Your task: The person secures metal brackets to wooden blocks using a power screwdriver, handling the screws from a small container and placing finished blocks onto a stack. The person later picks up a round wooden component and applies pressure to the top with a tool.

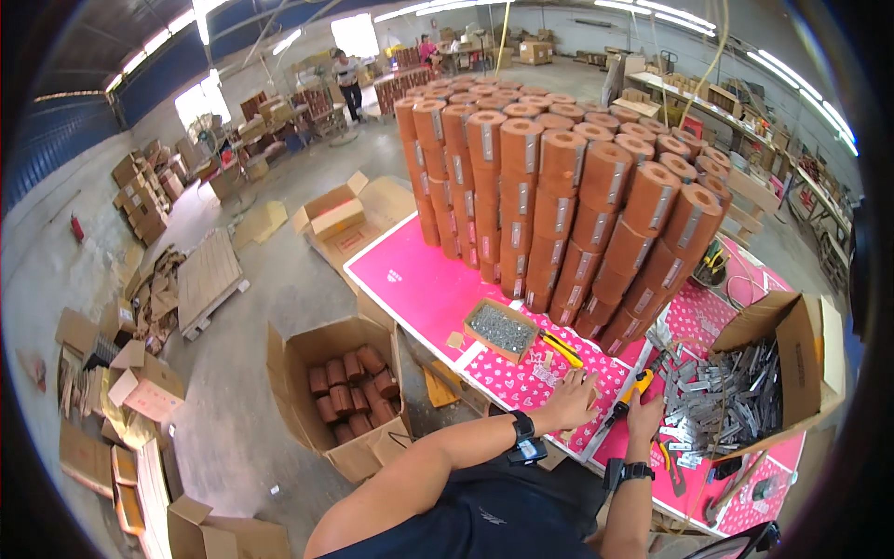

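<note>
Looking down from a worker's head in a workshop, 2 bare hands are over a pink, patterned counter (pixel 396 265). The right hand (pixel 645 415) appears to grasp a yellow-and-black hand tool (pixel 642 381), which lies near the counter's close edge, between the left hand and a spread of metal strips. The left hand (pixel 568 404) is just beside it, fingers bent; whether they pinch anything small cannot be told. The step in hand seems to be handling or positioning this tool; the next move likely calls for a firm right grip, with the left fingers clear of the tool's end. Counted: 1 yellow-handled tool (pixel 562 349) beside 1 cardboard tray (pixel 494 349) of grey metal bits, too many to count; 1 pair of orange-handled pliers (pixel 672 470); 1 hammer (pixel 726 494); 1 tipped cardboard carton (pixel 799 359) with dozens of metal strips (pixel 717 401). Behind stands 1 tall block of stacked reddish-brown rolls (pixel 563 177), about 9 columns along its near face. At left, 1 open cardboard box (pixel 287 387) shows about 11 brown cylinders (pixel 341 400). In the background, 2 people are visible.
</note>
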`<state>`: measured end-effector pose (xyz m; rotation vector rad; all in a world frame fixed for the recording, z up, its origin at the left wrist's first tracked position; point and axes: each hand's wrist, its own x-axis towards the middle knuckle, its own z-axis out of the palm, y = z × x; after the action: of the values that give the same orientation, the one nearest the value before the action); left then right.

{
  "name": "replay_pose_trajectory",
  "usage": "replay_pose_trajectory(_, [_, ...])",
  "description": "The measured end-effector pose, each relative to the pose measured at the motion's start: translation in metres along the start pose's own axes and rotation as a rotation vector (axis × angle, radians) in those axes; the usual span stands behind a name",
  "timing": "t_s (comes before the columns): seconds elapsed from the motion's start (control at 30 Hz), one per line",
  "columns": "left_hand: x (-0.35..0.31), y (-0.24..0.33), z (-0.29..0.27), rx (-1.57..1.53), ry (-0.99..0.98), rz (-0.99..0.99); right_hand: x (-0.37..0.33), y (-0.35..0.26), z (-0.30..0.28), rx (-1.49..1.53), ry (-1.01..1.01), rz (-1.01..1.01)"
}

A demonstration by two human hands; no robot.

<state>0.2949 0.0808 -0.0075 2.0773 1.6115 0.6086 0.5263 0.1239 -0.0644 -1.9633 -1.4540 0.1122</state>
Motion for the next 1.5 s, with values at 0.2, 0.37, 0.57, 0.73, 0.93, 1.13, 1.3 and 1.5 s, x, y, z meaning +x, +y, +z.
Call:
replay_pose_trajectory(0.2, [-0.036, -0.046, -0.034, -0.371, 0.354, 0.246, 0.03, -0.032, 0.013, -0.018, -0.337, 0.157])
replay_pose_trajectory(0.37, [-0.096, -0.118, -0.102, -0.214, 0.504, -0.081, 0.05, -0.039, 0.029, -0.043, -0.389, 0.121])
replay_pose_trajectory(0.57, [-0.053, -0.149, -0.144, -0.039, 0.484, 0.009, 0.042, 0.001, -0.007, 0.858, -0.507, 0.587])
replay_pose_trajectory(0.73, [0.018, -0.095, -0.138, -0.006, 0.396, 0.297, -0.01, -0.01, -0.081, 1.087, -0.372, 0.645])
replay_pose_trajectory(0.93, [0.072, 0.014, -0.071, -0.191, -0.056, 0.465, -0.09, -0.052, -0.184, 0.926, 0.179, 0.093])
replay_pose_trajectory(1.13, [0.15, 0.061, 0.049, 0.099, -0.242, 0.378, -0.132, -0.02, -0.169, 1.194, 0.159, 0.195])
replay_pose_trajectory(1.3, [0.18, 0.05, 0.089, 0.194, -0.27, 0.294, -0.13, -0.008, -0.15, 1.098, 0.149, 0.199])
replay_pose_trajectory(1.5, [0.179, 0.05, 0.083, 0.035, -0.336, 0.183, -0.109, -0.001, -0.123, 1.096, 0.151, 0.082])
